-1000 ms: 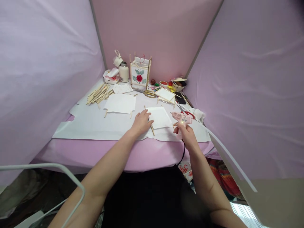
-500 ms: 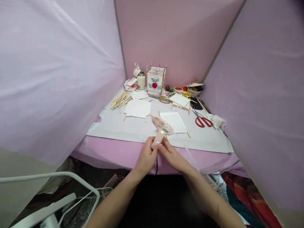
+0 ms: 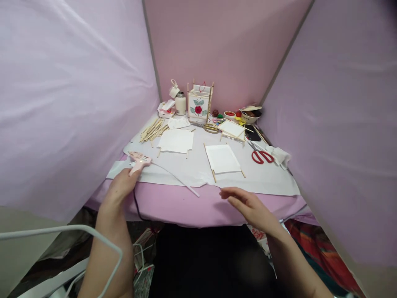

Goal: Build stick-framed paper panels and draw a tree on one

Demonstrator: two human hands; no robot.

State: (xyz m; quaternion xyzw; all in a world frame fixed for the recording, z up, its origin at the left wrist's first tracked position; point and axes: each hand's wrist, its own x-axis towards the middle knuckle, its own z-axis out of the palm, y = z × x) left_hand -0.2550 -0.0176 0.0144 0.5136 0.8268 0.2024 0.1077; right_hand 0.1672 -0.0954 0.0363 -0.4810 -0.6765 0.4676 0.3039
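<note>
At the front left corner of the table (image 3: 186, 207), our left hand (image 3: 121, 188) is closed around the handle of a pink glue gun (image 3: 139, 159). Its body lies over the white paper sheet (image 3: 186, 167), with the nozzle toward the left edge. A long translucent glue stick (image 3: 176, 179) juts from its back, slanting toward the front edge, and a black cord (image 3: 135, 205) hangs below the handle. Any lettering on the gun is too small for us to read.

Our right hand (image 3: 248, 205) hovers just off the front edge, right of the middle, palm loose and fingers spread, holding nothing. Beyond it lies a white paper panel (image 3: 222, 158) glued to two wooden sticks. A second panel (image 3: 175, 140) lies to its left, and red scissors (image 3: 262, 157) lie to its right beside a crumpled tissue (image 3: 281, 155). Near the back edge stand a paper lantern (image 3: 198, 103) showing a red rose with green leaves and a white flask (image 3: 180, 104). A heap of loose sticks (image 3: 153, 130) lies toward the left edge.
</note>
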